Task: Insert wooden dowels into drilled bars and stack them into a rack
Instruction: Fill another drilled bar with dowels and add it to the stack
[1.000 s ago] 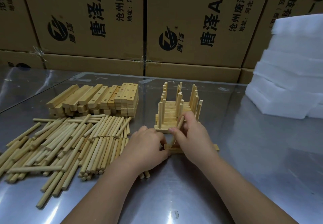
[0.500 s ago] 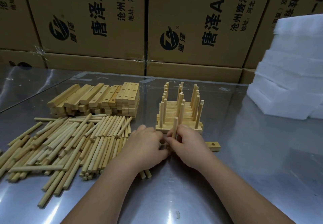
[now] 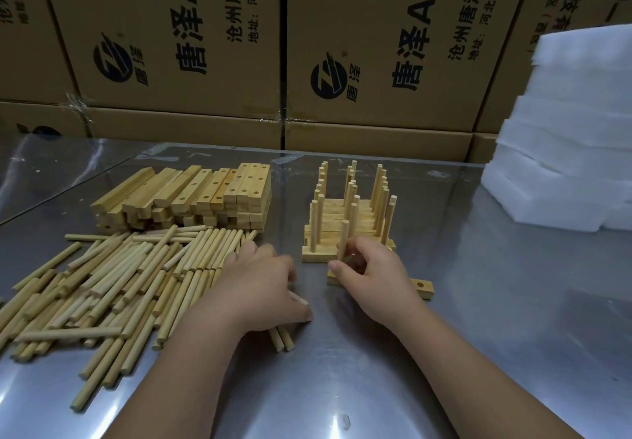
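While the right hand (image 3: 372, 277) pinches a dowel (image 3: 343, 233) upright in a drilled bar (image 3: 422, 288), the left hand (image 3: 263, 284) grips a spare dowel (image 3: 299, 297). The rack (image 3: 316, 256) at twelve o'clock looks part-built; unused bars (image 3: 219, 192) and loose dowels (image 3: 119, 277) wait at ten.

Reflective metal worktop (image 3: 478, 301) with light glare. Printed cardboard cartons (image 3: 178, 45) stacked along the rear edge. White foam blocks (image 3: 574, 123) stacked at the right.
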